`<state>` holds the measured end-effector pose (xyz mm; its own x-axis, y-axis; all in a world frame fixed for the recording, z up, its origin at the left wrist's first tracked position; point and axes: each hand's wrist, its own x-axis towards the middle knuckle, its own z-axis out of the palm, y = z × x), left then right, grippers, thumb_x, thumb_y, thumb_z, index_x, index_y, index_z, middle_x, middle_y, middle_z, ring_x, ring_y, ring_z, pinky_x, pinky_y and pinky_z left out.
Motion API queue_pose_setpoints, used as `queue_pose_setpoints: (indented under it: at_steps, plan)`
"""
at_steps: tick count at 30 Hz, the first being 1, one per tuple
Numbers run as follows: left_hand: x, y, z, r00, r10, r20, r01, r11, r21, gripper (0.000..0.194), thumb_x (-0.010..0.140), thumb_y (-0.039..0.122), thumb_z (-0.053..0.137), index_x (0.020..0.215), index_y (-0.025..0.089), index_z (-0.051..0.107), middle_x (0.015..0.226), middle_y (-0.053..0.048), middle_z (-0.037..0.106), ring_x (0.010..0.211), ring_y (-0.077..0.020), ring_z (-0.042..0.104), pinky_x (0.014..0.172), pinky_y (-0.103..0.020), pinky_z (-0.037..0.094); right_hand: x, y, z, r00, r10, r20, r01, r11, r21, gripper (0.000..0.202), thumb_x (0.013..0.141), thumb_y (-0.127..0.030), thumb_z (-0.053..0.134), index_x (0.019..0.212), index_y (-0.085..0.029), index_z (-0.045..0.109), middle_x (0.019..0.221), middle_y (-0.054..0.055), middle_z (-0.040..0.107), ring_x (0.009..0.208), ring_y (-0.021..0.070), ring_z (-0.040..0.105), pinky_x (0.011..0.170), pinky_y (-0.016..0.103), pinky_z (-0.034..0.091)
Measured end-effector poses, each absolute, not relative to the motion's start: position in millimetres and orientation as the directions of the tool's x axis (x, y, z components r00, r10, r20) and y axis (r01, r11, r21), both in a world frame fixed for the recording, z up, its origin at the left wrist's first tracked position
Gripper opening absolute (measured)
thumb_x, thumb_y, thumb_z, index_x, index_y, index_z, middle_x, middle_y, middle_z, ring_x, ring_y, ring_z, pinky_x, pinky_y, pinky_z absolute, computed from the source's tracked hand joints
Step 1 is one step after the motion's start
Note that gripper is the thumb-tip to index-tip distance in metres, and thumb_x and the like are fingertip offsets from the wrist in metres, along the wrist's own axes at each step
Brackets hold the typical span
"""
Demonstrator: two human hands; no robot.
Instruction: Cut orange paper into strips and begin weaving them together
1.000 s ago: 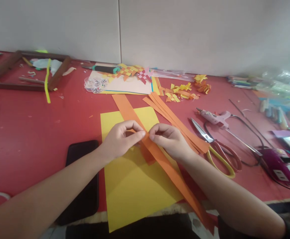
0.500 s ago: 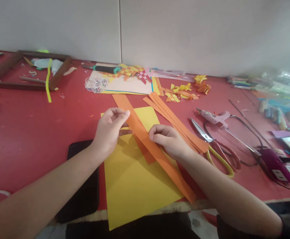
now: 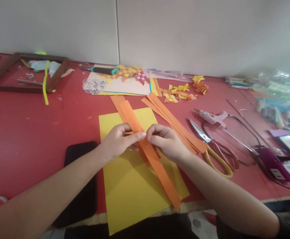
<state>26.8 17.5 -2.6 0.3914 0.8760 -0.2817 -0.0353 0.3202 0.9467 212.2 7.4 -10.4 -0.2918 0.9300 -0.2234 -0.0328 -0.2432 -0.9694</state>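
An orange paper strip (image 3: 159, 169) slants above a yellow paper sheet (image 3: 125, 186), its upper part between my hands. My left hand (image 3: 122, 139) pinches the strip near its middle, thumb on top and fingers underneath. At the strip's right edge, my right hand (image 3: 166, 139) has thumb and forefinger closed together, close to the left thumb. Beneath lies another orange strip (image 3: 116, 101), partly covered. More orange strips (image 3: 177, 124) rest in a fanned bunch right of the yellow sheet.
Scissors (image 3: 206, 141) and a pink glue gun (image 3: 215, 119) with its cord lie on the right. A black phone-like slab (image 3: 81, 186) sits left of the yellow sheet. Paper scraps (image 3: 179, 92), a cutter (image 3: 103, 70) and a wooden frame (image 3: 18, 87) are toward the wall.
My left hand has slid down and right along the strip, closer to my right hand. The strip's upper end now stands clear above my left hand, and its lower end has shifted left.
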Motion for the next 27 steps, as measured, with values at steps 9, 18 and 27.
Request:
queue_pose_setpoints:
  at_steps: [9, 18, 27]
  plan:
    - [23, 28, -6, 0.069, 0.976, -0.207, -0.325, 0.218, 0.92, 0.019, 0.081, 0.038, 0.072, 0.084, 0.02, 0.066, 0.088, -0.001, 0.07, 0.078, -0.015, 0.068, 0.06, -0.022, 0.057, 213, 6, -12, -0.267, 0.946, -0.185, -0.015, -0.196, -0.98, 0.006, 0.071, -0.022, 0.066, 0.068, -0.019, 0.062, 0.062, -0.005, 0.05, 0.054, 0.0078, 0.037, 0.051, 0.025, 0.029]
    - [22, 21, -6, 0.427, 0.847, -0.317, -0.008, 0.354, 0.935, 0.023, 0.071, 0.032, 0.082, 0.084, 0.017, 0.07, 0.081, -0.004, 0.071, 0.071, -0.0161, 0.067, 0.06, -0.024, 0.056, 212, 5, -10, -0.265, 0.943, -0.201, -0.01, -0.211, -0.977, 0.011, 0.072, -0.027, 0.068, 0.069, -0.019, 0.061, 0.058, -0.006, 0.047, 0.051, 0.0078, 0.033, 0.05, 0.025, 0.025]
    - [27, 25, -5, 0.215, 0.95, -0.227, -0.287, 0.284, 0.915, 0.02, 0.082, 0.038, 0.07, 0.081, 0.019, 0.064, 0.08, 0.0, 0.069, 0.073, -0.0159, 0.068, 0.064, -0.027, 0.058, 212, 7, -9, -0.286, 0.945, -0.156, -0.063, -0.181, -0.981, 0.008, 0.069, -0.024, 0.067, 0.067, -0.02, 0.06, 0.061, -0.005, 0.05, 0.052, 0.0073, 0.036, 0.049, 0.025, 0.027]
